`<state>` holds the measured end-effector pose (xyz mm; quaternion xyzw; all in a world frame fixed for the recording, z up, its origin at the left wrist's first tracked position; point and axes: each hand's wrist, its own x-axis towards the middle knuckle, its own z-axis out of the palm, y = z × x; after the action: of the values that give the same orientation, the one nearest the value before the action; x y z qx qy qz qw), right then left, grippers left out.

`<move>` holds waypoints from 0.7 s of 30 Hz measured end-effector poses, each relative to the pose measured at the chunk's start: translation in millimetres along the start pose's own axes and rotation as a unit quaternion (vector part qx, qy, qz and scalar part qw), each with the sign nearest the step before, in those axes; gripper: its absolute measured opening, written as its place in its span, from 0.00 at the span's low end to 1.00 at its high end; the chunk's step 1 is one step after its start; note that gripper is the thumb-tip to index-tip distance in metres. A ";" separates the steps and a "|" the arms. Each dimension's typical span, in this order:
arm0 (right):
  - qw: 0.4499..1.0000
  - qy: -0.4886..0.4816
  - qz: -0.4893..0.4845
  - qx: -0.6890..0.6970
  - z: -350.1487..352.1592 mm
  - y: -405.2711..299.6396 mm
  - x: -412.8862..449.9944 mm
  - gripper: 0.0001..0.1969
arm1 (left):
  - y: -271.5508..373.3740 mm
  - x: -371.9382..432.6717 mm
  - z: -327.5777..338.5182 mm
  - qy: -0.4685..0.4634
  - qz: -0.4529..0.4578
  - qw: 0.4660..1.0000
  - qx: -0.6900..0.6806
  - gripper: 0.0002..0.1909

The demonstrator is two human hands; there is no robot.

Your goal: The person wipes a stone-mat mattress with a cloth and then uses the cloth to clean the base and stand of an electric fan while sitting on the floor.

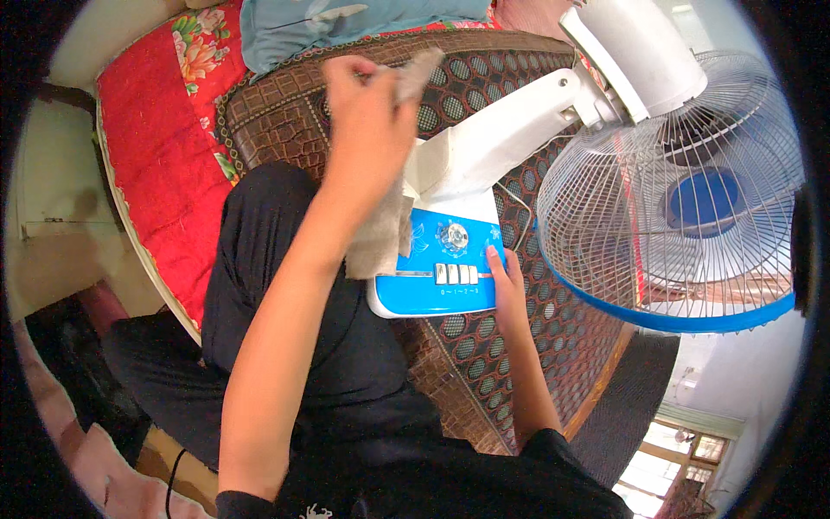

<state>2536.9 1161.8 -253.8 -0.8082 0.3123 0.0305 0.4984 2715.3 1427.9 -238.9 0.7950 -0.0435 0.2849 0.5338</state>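
My left hand, blurred, is raised over the mat, with a beige cloth gripped in its fingers. More beige cloth shows below the wrist, against the left side of the fan's base; my forearm hides how the parts join. The blue and white base of the electric fan bears a clear round knob and a row of white push buttons. My right hand grips the base's right edge. The white fan neck slants up to the wire fan guard at the right.
A brown patterned mat lies under the fan. A thin white cord runs behind the base. The red floral bedding is at the left, with a grey-blue pillow at the top. My black-clothed leg is beside the base.
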 end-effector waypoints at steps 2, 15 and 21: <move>1.000 -0.002 -0.002 -0.009 -2.3 -0.2 0.5 0.22 | -8.6 -3.2 36.4 -0.066 -0.026 0.998 0.003 0.15; 1.000 0.013 0.028 -0.005 6.5 -12.0 -8.1 0.21 | -16.5 -32.3 64.4 -0.099 -0.042 0.979 -0.174 0.12; 1.000 0.017 0.011 -0.017 4.6 -11.4 -5.1 0.21 | -11.6 -28.1 62.4 -0.122 -0.170 0.960 -0.183 0.15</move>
<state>2540.2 1171.5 -245.3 -0.8132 0.3294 0.0275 0.4789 2721.6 1371.8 -279.2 0.7080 -0.0239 0.0774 0.7016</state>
